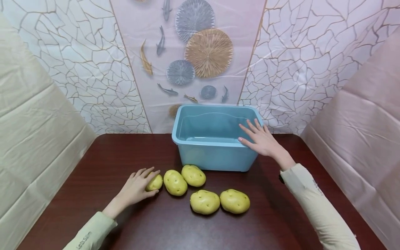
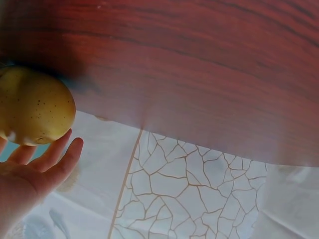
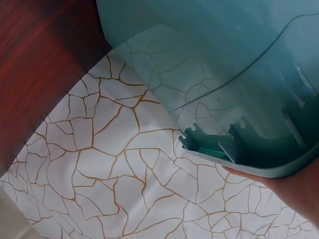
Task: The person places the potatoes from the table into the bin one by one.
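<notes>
My left hand [image 1: 133,189] holds a yellow potato [image 1: 155,183], fingers over its top and thumb at its near side. The left wrist view shows that speckled potato [image 2: 37,107] against the fingers [image 2: 64,167]. To its right lie a potato [image 1: 175,183] and another potato [image 1: 193,175] close to the bin. Nearer me, one potato [image 1: 205,202] sits beside another potato [image 1: 235,201]. My right hand [image 1: 264,142] rests at the right rim of a light-blue plastic bin [image 1: 215,158], its fingers straight and spread.
A dark red-brown wooden table [image 1: 156,229] bears everything. Behind the bin hangs a patterned cloth [image 1: 103,69] with fish and round motifs. Pale padded walls stand at the left [image 1: 28,121] and right [image 1: 359,121].
</notes>
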A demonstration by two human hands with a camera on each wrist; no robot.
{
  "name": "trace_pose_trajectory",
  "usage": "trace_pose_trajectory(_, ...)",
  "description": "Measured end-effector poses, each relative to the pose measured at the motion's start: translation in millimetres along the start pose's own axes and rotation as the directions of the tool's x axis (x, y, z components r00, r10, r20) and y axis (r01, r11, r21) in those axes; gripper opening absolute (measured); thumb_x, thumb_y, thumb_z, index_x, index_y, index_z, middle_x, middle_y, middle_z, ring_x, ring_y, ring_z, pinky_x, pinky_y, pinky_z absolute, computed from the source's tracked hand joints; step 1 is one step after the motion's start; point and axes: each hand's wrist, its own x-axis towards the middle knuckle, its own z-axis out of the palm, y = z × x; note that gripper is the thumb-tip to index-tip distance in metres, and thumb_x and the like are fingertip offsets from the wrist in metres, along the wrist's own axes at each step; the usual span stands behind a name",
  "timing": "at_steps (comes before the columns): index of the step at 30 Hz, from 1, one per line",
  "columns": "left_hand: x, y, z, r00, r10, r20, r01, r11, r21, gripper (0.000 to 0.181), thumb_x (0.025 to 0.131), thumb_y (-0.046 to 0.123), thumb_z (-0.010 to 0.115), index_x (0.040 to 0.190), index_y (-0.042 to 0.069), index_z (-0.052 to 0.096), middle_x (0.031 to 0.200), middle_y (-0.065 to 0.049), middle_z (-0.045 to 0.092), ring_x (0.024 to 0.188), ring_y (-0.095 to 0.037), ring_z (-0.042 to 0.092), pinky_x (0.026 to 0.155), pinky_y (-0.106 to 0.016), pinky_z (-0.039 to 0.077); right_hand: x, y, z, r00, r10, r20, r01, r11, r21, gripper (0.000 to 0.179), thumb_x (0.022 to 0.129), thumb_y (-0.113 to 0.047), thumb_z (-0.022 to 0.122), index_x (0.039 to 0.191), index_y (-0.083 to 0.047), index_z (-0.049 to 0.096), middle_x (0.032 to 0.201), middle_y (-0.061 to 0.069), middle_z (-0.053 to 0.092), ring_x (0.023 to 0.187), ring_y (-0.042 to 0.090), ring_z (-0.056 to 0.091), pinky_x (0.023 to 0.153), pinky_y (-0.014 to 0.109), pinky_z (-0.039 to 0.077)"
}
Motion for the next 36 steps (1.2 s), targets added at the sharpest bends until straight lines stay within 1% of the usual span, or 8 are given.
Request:
trace_pose_trajectory(9, 0.8, -2.3, 2.0, 1.0, 0.009, 0.006, -0.009, 1.0, -0.011, 0.067, 0.07, 0.044, 0.069, 0.127, 0.017, 0.05, 0.127, -0.015, 0.051, 0.109, -0.037, 0.05, 0.08, -0.052, 0.041, -0.4, 1.9, 0.5, 1.0, 0.001, -0.008, -0.001, 1.0, -0.003, 0.071, 0.088, -0.061, 0.027, 0.144, -0.019, 0.015, 0.151, 0.013, 0.002, 0.136, 0.037, -0.009, 0.104, 0.061, -0.001)
trace_pose_trajectory(16, 0.0, -1.4, 4.1, 0.999, 0.028, -0.02, -0.028, 1.0, -0.002, 0.069, 0.066, 0.04, 0.073, 0.126, 0.015, 0.051, 0.125, -0.015, 0.052, 0.107, -0.036, 0.051, 0.078, -0.052, 0.042, -2.8, 2.3, 2.1, 1.0, 0.001, -0.02, -0.001, 1.0, 0.009, 0.071, 0.087, -0.061, 0.028, 0.144, -0.02, 0.014, 0.151, 0.014, 0.003, 0.137, 0.037, -0.009, 0.104, 0.061, -0.001)
trace_pose_trajectory(21, -0.2, -1.2, 3.2, 1.0, 0.028, -0.012, -0.028, 1.0, -0.007, 0.069, 0.067, 0.039, 0.073, 0.127, 0.015, 0.05, 0.126, -0.015, 0.052, 0.107, -0.035, 0.051, 0.079, -0.051, 0.042, -3.7, 2.5, 3.3, 0.999, -0.005, -0.038, 0.006, 1.0, 0.027, 0.071, 0.087, -0.061, 0.029, 0.144, -0.021, 0.016, 0.15, 0.014, 0.005, 0.137, 0.037, -0.008, 0.104, 0.061, 0.0)
trace_pose_trajectory(26, -0.1, -1.8, 1.9, 0.999, 0.036, -0.003, -0.036, 0.999, -0.006, 0.068, 0.068, 0.04, 0.072, 0.127, 0.014, 0.05, 0.126, -0.014, 0.052, 0.107, -0.033, 0.051, 0.079, -0.051, 0.043, -1.8, 1.8, 2.5, 1.0, -0.004, -0.018, 0.004, 1.0, 0.009, 0.07, 0.088, -0.061, 0.028, 0.144, -0.021, 0.013, 0.151, 0.013, 0.003, 0.137, 0.037, -0.009, 0.104, 0.061, -0.001)
trace_pose_trajectory(36, 0.4, -3.3, 4.0, 0.996, 0.07, -0.055, -0.069, 0.998, 0.007, 0.066, 0.066, 0.038, 0.073, 0.123, 0.012, 0.053, 0.118, -0.012, 0.056, 0.1, -0.031, 0.054, 0.077, -0.049, 0.044, -0.7, 1.3, 2.0, 1.0, -0.002, -0.013, 0.002, 1.0, 0.005, 0.071, 0.088, -0.061, 0.027, 0.144, -0.02, 0.014, 0.151, 0.013, 0.003, 0.137, 0.037, -0.008, 0.104, 0.061, -0.001)
